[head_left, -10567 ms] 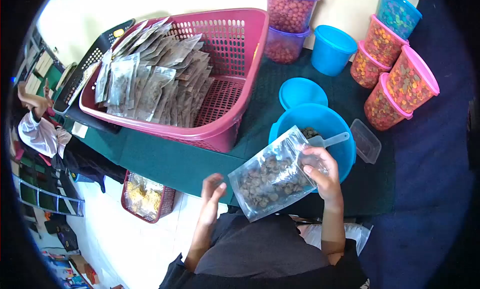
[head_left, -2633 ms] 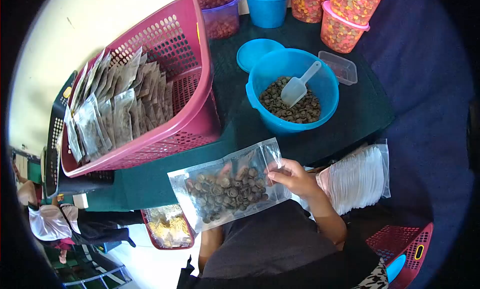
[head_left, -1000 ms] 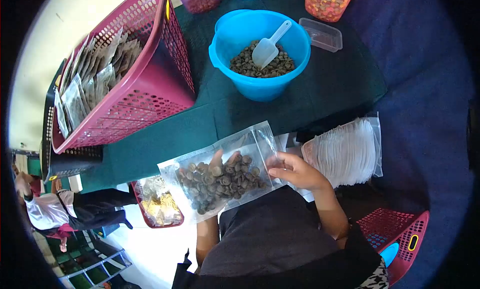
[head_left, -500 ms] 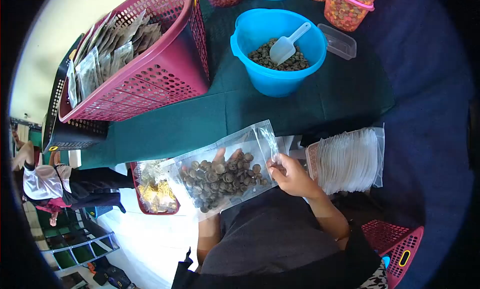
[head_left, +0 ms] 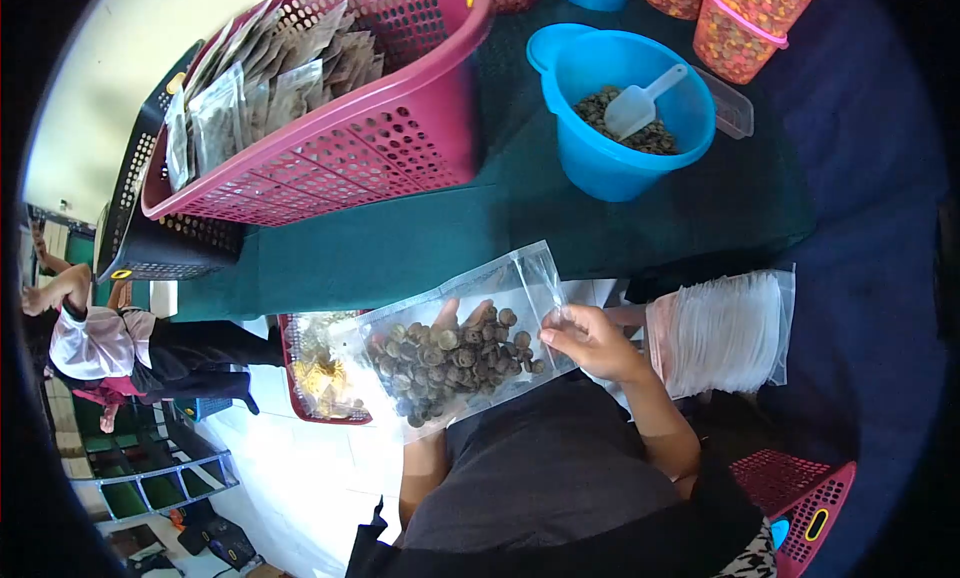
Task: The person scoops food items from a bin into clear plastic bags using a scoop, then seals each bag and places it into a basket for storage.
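Note:
A clear plastic bag (head_left: 455,363), holding many small dark brown-green discs, lies tilted in front of my body. My left hand (head_left: 449,313) supports it from beneath. Its fingers show partly through the plastic, and the discs hide the palm. At the bag's right end, my right hand (head_left: 598,346) pinches the edge near the opening between thumb and fingers. Beyond the bag, a blue bucket (head_left: 612,176) stands on the table with similar discs and a translucent scoop (head_left: 640,106) resting in them.
A pink basket (head_left: 400,138) full of packed pouches stands left on the green-covered table (head_left: 370,263). A black basket (head_left: 165,248) adjoins it. A stack of clear bags (head_left: 720,333) is at right. Pink-lidded tubs (head_left: 735,43) stand behind. Another person (head_left: 100,343) is far left.
The view has shifted, so the basket, bucket and bag stack appear farther right. Both hands keep their hold on the bag, which stays almost level with before.

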A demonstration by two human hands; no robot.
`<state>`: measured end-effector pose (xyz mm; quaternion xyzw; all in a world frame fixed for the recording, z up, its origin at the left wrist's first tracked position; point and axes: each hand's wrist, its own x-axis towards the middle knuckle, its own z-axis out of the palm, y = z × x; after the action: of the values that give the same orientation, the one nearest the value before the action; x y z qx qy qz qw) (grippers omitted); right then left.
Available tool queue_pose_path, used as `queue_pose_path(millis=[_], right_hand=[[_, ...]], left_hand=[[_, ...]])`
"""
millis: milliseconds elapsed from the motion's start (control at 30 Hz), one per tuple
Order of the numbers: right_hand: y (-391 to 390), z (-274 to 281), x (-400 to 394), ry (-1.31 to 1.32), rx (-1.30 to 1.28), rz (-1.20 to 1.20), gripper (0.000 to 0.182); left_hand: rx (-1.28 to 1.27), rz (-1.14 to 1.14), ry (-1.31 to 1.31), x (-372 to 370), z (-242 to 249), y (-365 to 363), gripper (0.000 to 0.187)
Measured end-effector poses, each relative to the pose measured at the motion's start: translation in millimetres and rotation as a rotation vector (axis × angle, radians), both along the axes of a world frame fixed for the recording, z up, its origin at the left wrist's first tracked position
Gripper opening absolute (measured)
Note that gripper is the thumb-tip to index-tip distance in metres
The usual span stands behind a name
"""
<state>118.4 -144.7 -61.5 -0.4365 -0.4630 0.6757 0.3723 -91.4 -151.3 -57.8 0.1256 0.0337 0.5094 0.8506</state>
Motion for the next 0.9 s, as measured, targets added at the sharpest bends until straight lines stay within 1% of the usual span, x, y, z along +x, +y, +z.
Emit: queue_pose_path(millis=[33,167,233,300,333,367,400,433,467,500,533,600,633,767,833,900], right_hand=[[0.6,-1.2,-9.0,0.029,-0.006,-0.015,0.011],[1.8,-4.5,-42.2,0.013,0.034,-0.060,0.011],[3.2,-3.3,-53.6,0.008,-0.006,-0.034,0.011],[4.9,3.4,-64.4,0.002,-0.043,-0.007,0.013],[4.9,10.8,-69.4,0.063,-0.053,0.010,0.017],[5.2,14.7,-74.8,0.124,-0.063,0.027,0.022],[5.6,14.4,-80.3,0.122,-0.065,0.025,0.022],[5.9,13.5,-85.5,0.132,-0.072,0.058,0.025],[6.4,12.2,-90.5,0.144,-0.077,0.092,0.029],[7.0,8.8,-95.8,0.143,-0.078,0.092,0.029],[7.7,3.7,-101.3,0.141,-0.061,0.104,0.028],[8.9,-0.2,-114.9,0.141,-0.044,0.118,0.026],[8.8,-1.1,-122.8,0.106,-0.039,0.089,0.025],[9.9,-6.5,-150.6,0.066,-0.066,0.016,0.021],[12.6,-11.0,-155.9,0.072,-0.071,0.064,0.024],[17.4,-8.8,-158.9,0.073,-0.069,0.107,0.027]], left_hand=[[-0.003,0.003,0.005,-6.6,1.0,1.1,0.079],[-0.024,0.007,0.032,-35.3,3.2,2.9,0.079],[-0.033,-0.003,0.035,-47.8,3.2,3.6,0.079],[-0.401,0.075,-0.290,-61.3,2.3,2.0,0.080],[-0.403,0.073,-0.291,-68.2,0.8,3.8,0.080],[-0.343,0.071,-0.267,-75.4,-1.2,6.5,0.080],[-0.282,0.069,-0.243,-82.3,-2.5,9.4,0.081],[-0.284,0.068,-0.244,-89.2,-2.8,12.3,0.081],[-0.136,0.059,-0.060,-96.0,-3.2,15.4,0.070],[0.012,0.050,0.124,-102.5,-3.8,17.2,0.059],[0.012,0.050,0.124,-107.6,-4.8,17.7,0.059],[-0.054,0.031,0.037,-117.5,-6.4,18.6,0.060],[-0.055,0.034,0.039,-124.2,-5.8,19.6,0.060],[0.022,0.041,0.130,-149.4,-10.0,20.4,0.061],[0.052,0.055,0.164,-159.5,-11.7,20.0,0.062],[0.156,0.082,0.747,-166.7,-11.7,17.6,0.070]])
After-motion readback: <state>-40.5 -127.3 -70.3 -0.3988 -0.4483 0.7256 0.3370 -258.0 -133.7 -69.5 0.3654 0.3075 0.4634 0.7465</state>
